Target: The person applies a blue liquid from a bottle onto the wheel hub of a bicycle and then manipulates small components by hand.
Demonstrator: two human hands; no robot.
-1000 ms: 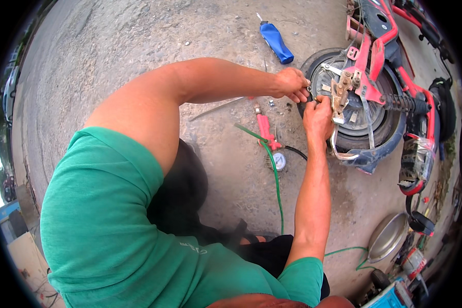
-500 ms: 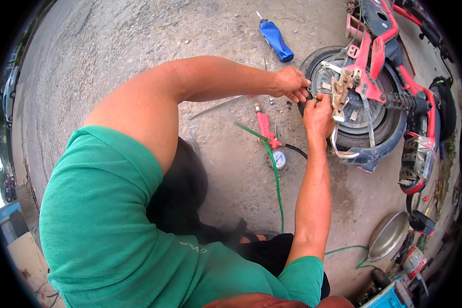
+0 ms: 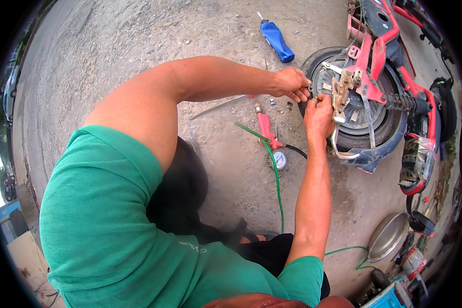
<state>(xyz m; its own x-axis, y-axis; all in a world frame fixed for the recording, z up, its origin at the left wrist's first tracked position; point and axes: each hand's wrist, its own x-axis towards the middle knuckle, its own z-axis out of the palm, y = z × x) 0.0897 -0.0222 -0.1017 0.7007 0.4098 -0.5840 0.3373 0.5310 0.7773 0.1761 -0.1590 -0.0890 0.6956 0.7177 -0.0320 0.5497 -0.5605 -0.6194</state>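
A scooter wheel with a black tyre (image 3: 310, 64) sits at the upper right, still mounted in a red frame arm (image 3: 364, 56). At its left edge my left hand (image 3: 291, 83) touches the tyre and rim with thumb and forefinger pinched, the other fingers curled. Just below it, my right hand (image 3: 319, 117) is closed at the rim beside a rusty metal bracket (image 3: 340, 95). Something small and brass-coloured shows at the tips of its thumb and forefinger, too small to name. What the left fingertips pinch is hidden.
On the concrete lie a blue squeeze bottle (image 3: 277, 41), a red inflator gun (image 3: 264, 126) with a round gauge (image 3: 279, 160), a green hose (image 3: 277, 192) and a thin metal bar (image 3: 215, 107). A metal basin (image 3: 388, 236) stands lower right; the scooter's shock absorber (image 3: 408, 102) adjoins the wheel.
Hardly anything differs. Both hands stay at the wheel rim, with only a tiny shift of the fingers, and the view has moved very slightly.
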